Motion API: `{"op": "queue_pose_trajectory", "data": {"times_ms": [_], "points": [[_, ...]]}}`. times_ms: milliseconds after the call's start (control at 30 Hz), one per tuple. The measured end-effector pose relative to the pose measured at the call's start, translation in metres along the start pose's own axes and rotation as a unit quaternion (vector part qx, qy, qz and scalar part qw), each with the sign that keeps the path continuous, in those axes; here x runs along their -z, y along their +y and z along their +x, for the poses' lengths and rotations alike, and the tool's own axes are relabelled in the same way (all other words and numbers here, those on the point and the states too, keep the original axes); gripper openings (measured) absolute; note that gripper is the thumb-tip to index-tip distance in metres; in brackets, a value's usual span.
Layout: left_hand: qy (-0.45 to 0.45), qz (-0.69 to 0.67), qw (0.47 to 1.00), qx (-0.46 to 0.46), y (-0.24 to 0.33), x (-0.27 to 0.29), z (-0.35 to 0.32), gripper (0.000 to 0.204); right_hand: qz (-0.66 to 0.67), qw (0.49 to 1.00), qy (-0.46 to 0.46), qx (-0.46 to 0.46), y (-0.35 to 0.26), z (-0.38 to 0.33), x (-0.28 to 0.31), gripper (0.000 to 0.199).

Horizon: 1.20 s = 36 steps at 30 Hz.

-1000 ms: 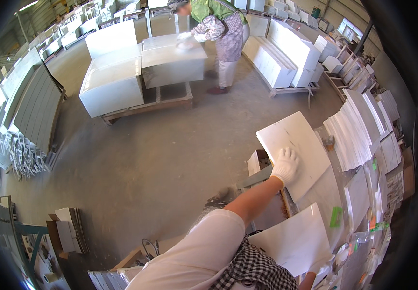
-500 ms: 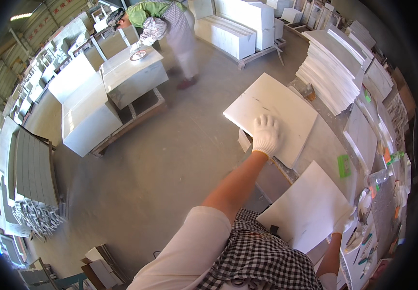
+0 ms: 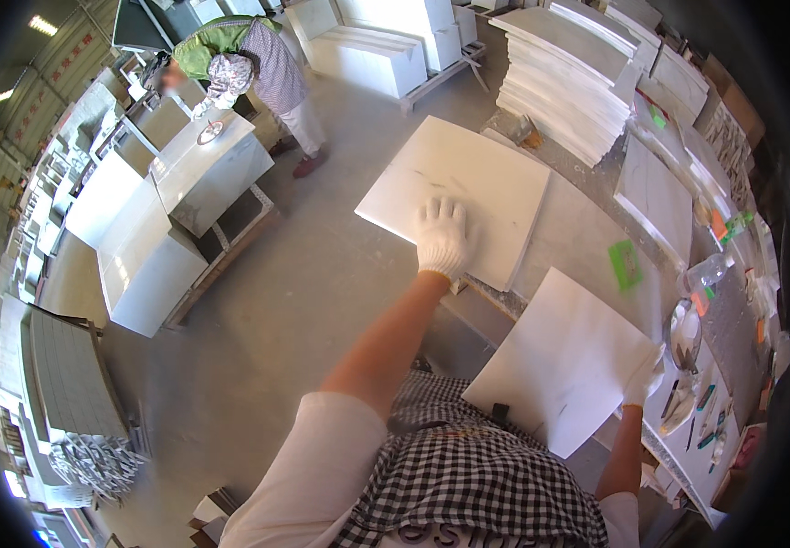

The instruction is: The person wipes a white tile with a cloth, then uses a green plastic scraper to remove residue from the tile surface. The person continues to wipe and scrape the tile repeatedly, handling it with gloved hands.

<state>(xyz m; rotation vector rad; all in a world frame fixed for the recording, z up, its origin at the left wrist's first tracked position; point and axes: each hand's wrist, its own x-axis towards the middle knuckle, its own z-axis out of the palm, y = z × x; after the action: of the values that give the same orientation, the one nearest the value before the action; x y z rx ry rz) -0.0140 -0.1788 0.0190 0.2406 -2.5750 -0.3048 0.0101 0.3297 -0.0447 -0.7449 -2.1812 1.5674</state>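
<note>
My left hand [image 3: 445, 239], in a white knit glove, lies flat with fingers spread on a square white marble tile [image 3: 495, 187] with faint grey marks. That tile rests at the far part of the workbench, over its left edge. In a matching glove, my right hand [image 3: 643, 376] grips the right edge of a second white tile [image 3: 559, 361]. This tile slants between my checked apron [image 3: 468, 466] and the bench, its near corner close to the apron. The fingers under its edge are partly hidden.
On the workbench [image 3: 586, 233] sit a green block [image 3: 625, 265], a clear plastic bottle [image 3: 707, 272] and several small tools [image 3: 710, 416]. Stacked slabs [image 3: 564, 82] stand beyond. A co-worker [image 3: 262, 68] bends over stone blocks [image 3: 217, 169] at the far left.
My view has shifted, so the surroundings sit differently in the picture. My left hand stays flat on the far tile, and my right hand still holds the near tile.
</note>
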Motion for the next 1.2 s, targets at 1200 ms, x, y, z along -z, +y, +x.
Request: {"op": "queue_pose_trajectory", "data": {"times_ms": [1200], "points": [[0.069, 0.020, 0.997, -0.037, -0.012, -0.010, -0.003, 0.036, -0.111, 0.989, 0.026, 0.091, -0.014, -0.013, -0.006, 0.049]]}}
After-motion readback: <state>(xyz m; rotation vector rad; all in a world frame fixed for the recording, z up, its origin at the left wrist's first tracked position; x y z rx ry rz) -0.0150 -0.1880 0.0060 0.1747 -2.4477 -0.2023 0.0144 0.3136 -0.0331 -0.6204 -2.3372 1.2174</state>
